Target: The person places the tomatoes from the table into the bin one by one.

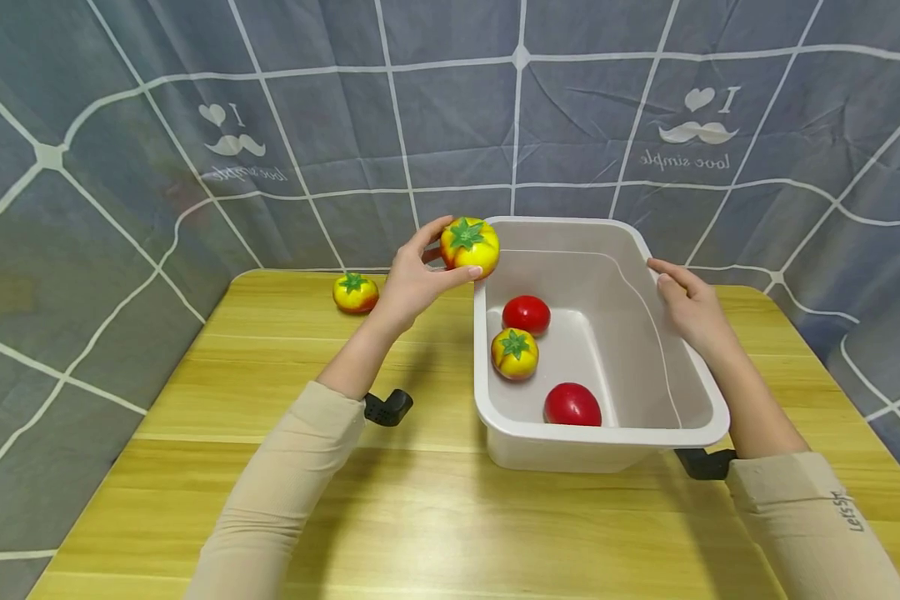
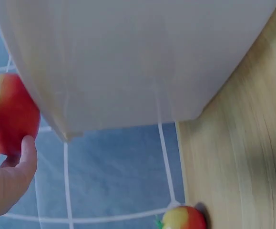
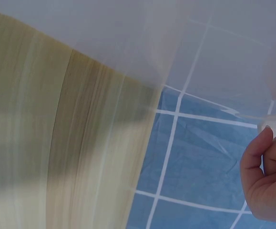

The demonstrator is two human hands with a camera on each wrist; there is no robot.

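Note:
My left hand (image 1: 412, 279) holds a yellow-and-red toy fruit (image 1: 471, 247) with a green leafy top, thumb and fingers round its sides. This fruit (image 2: 14, 113) is level with the left rim of a pale grey plastic bin (image 1: 600, 435). My right hand (image 1: 692, 307) grips the bin's right rim, and in the right wrist view its fingers (image 3: 257, 155) are curled at the edge. Inside the bin lie a similar yellow fruit (image 1: 515, 355) and two smooth red ones, one farther back (image 1: 527, 315) and one nearer (image 1: 572, 405).
Another yellow-and-red fruit (image 1: 356, 293) sits on the wooden table (image 1: 420, 525) left of the bin, near the back edge. A grey-blue curtain with white lines (image 1: 457, 125) hangs behind the table. Black wrist mounts (image 1: 388, 407) show beside both sleeves.

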